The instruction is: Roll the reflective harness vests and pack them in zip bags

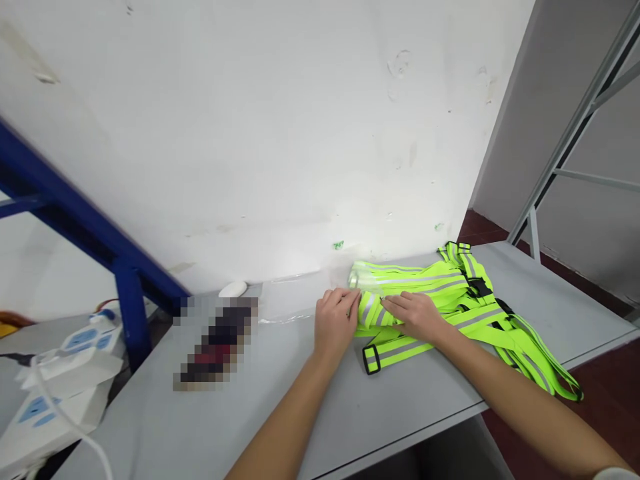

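Observation:
My left hand [335, 321] and my right hand [416, 315] grip a bundled neon-yellow reflective strap [371, 311] from its two sides. The fingers of both hands are closed on it; the fingertips are partly hidden in the folds. Behind and to the right of my hands lies a loose heap of matching reflective straps [445, 283] with grey stripes. Below my right hand, one strap ends in a black slide buckle [371, 359]. A black clip [479, 288] shows on the heap's right side. Clear plastic bags [293, 298] lie flat left of my hands.
The grey table [350, 413] meets a white wall [300, 133]. A pixelated dark object [217, 347] and a white rounded object [233, 289] lie on the left. Beyond a blue metal frame [133, 300] are white power strips [80, 360] with a cable. Straps overhang the right front edge.

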`<state>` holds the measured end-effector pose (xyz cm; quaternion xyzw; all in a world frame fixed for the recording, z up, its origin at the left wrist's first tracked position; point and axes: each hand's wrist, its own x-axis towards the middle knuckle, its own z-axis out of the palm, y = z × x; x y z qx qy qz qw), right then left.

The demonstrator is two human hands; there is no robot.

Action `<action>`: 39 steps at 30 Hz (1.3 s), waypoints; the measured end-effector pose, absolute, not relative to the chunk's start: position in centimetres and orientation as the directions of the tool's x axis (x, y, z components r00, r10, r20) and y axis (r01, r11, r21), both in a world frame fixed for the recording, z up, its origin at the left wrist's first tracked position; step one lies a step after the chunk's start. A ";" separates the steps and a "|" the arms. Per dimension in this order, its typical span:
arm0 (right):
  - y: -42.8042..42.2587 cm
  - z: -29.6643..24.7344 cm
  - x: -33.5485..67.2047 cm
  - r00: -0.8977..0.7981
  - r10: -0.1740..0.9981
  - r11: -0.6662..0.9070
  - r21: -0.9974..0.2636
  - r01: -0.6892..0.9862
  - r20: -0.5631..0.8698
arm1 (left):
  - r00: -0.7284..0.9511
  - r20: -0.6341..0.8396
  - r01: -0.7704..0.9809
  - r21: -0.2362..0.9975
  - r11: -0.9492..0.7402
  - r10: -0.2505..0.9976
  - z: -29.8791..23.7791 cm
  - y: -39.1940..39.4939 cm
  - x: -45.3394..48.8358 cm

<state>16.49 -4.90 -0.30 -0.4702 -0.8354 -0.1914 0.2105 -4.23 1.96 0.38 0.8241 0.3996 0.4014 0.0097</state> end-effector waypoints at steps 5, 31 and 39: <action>-5.4 0.0 15.7 -0.451 0.730 0.455 0.127 0.882 0.514 | 0.319 0.706 0.659 0.314 -0.684 0.632 0.9 1.0 -3.7; -7.3 1.8 16.1 -0.350 0.482 0.640 -0.050 0.767 0.803 | 0.740 0.565 0.239 0.286 -0.928 0.365 3.6 -0.2 -5.4; -7.2 3.2 15.8 -0.093 0.872 0.463 -0.750 0.472 0.480 | 0.589 0.399 0.288 0.709 -0.644 0.703 2.4 -2.0 -4.8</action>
